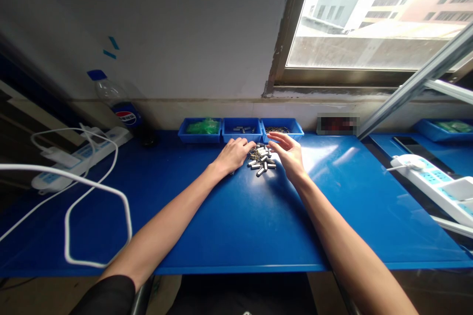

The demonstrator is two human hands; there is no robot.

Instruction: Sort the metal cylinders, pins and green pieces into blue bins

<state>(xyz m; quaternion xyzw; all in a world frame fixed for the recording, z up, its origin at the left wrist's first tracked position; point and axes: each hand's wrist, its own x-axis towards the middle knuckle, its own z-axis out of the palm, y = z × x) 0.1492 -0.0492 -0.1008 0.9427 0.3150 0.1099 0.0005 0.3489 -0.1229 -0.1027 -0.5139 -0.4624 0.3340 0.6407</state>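
Observation:
A small pile of short silver-and-black metal pieces [263,161], mixed with thin brass-coloured pins [254,156], lies on the blue table between my hands. My left hand [232,155] rests at the pile's left side, fingers curled down and together; what they hold, if anything, is hidden. A bit of something shiny peeks out under its palm. At the pile's right, my right hand [289,153] has its fingers apart, thumb separated from the index finger, with nothing visible in it. Its fingertips are close to the metal pieces.
Behind the pile stand three blue bins: one with green plastic [202,127], one with metal pieces [242,130], one with thin pins [279,131]. A cola bottle [127,114] and a white power strip [83,160] with looping cable are left; another power strip [430,177] is right.

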